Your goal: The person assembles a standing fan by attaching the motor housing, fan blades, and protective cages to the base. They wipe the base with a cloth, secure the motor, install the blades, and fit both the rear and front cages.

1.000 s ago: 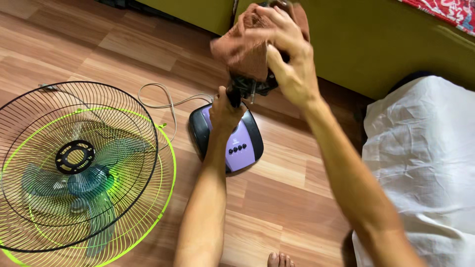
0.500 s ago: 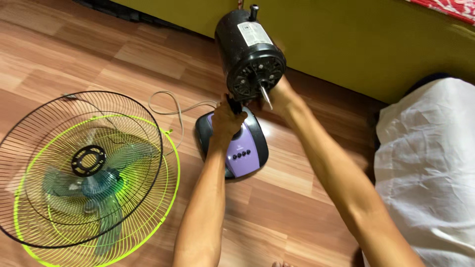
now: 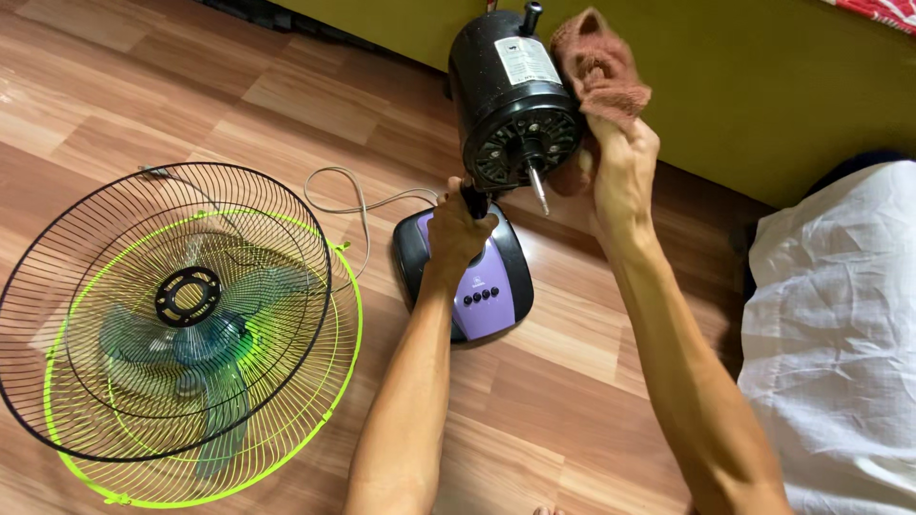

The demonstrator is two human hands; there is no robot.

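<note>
Two hands busy | your left hand (image 3: 456, 229) grips fan pole (image 3: 474, 200) | your right hand (image 3: 618, 172) grips brown cloth (image 3: 596, 62) beside black motor (image 3: 510, 95) | wire cages (image 3: 181, 324) lie nearby on floor (image 3: 572, 381)

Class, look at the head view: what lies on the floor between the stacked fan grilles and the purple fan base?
In the head view, a looped pale power cord lies on the wood floor between the grilles and the base.
</note>
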